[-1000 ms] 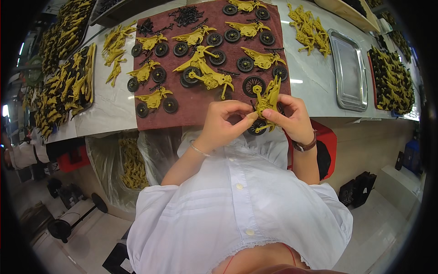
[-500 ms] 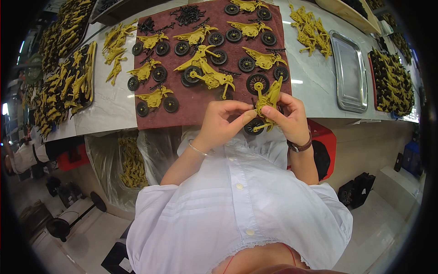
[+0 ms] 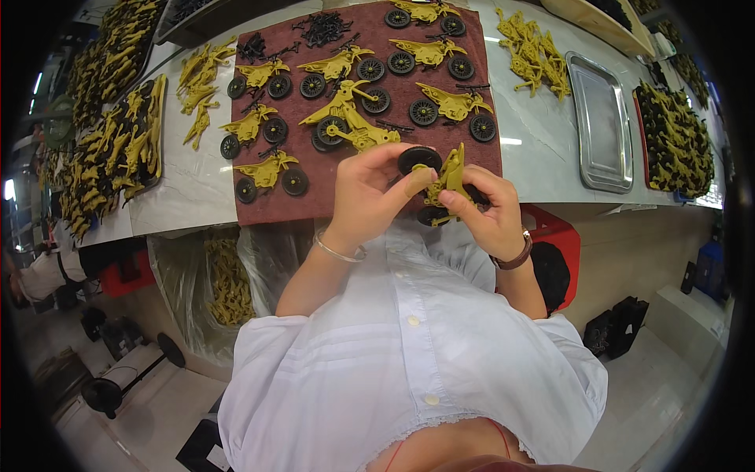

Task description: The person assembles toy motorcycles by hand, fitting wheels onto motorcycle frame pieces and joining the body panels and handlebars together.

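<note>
In front of my chest, my right hand (image 3: 494, 211) grips a yellow plastic toy motorcycle (image 3: 452, 168) by its body, thumb on the near side. My left hand (image 3: 366, 193) is closed on its large black front wheel (image 3: 419, 160), with the thumb against the hub side and the fingers behind. Whether the wheel is fully fixed to the fork cannot be made out. A second black wheel shows low on the toy, partly hidden by my fingers. Just beyond my left hand, another yellow toy motorcycle (image 3: 358, 118) lies on the maroon cloth (image 3: 314, 189).
Several toy motorcycles with black wheels lie in rows on the cloth, with a pile of small black parts (image 3: 326, 28) at the back. Loose yellow bodies (image 3: 535, 53) and a metal tray (image 3: 604, 122) are to the right. A loaded tray (image 3: 130, 141) stands left.
The toy motorcycle has turned and shifted slightly left in my hands. My left hand has moved from the toy's middle up to its front wheel, which now faces more upward.
</note>
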The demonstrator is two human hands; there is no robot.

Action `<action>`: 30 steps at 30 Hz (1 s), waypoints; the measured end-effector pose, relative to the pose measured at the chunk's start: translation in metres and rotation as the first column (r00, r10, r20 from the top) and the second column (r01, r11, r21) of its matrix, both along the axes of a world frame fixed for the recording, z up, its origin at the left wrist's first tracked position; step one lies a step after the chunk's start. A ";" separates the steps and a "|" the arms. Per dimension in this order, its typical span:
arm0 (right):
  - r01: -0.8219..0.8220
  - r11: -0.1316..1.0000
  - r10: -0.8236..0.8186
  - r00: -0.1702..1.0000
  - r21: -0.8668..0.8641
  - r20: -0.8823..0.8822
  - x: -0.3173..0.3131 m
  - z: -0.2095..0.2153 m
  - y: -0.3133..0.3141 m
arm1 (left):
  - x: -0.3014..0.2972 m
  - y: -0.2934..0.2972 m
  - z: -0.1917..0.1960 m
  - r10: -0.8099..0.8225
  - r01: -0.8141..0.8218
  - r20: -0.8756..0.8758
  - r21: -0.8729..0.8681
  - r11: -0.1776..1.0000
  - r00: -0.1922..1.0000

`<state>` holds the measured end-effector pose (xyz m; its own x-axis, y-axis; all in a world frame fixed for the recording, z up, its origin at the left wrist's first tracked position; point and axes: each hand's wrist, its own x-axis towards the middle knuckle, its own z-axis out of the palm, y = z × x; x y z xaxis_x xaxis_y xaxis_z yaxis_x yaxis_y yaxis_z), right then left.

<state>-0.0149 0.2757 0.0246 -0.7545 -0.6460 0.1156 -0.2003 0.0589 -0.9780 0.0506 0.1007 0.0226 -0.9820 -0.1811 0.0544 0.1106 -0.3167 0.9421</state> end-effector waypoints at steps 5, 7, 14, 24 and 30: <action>-0.017 1.000 0.018 0.994 0.012 -0.111 0.002 0.004 0.000 | -0.002 -0.001 0.004 -0.018 0.021 -0.050 0.050 0.999 0.999; -0.007 0.999 0.013 0.983 0.033 -0.180 0.003 0.006 -0.003 | -0.006 0.003 0.015 0.020 -0.020 -0.037 -0.012 1.000 0.999; -0.001 0.991 0.053 0.918 0.133 -0.392 0.003 0.005 -0.005 | -0.001 -0.007 0.013 -0.115 0.103 -0.052 -0.184 0.977 0.992; 0.164 0.955 -0.104 0.965 -0.247 0.241 -0.004 0.007 0.010 | 0.000 -0.005 -0.003 0.009 -0.008 -0.053 0.027 1.000 0.999; 0.035 0.987 -0.037 0.999 -0.157 -0.011 -0.010 -0.002 0.019 | 0.003 0.001 0.012 -0.143 0.162 0.077 -0.490 0.857 0.987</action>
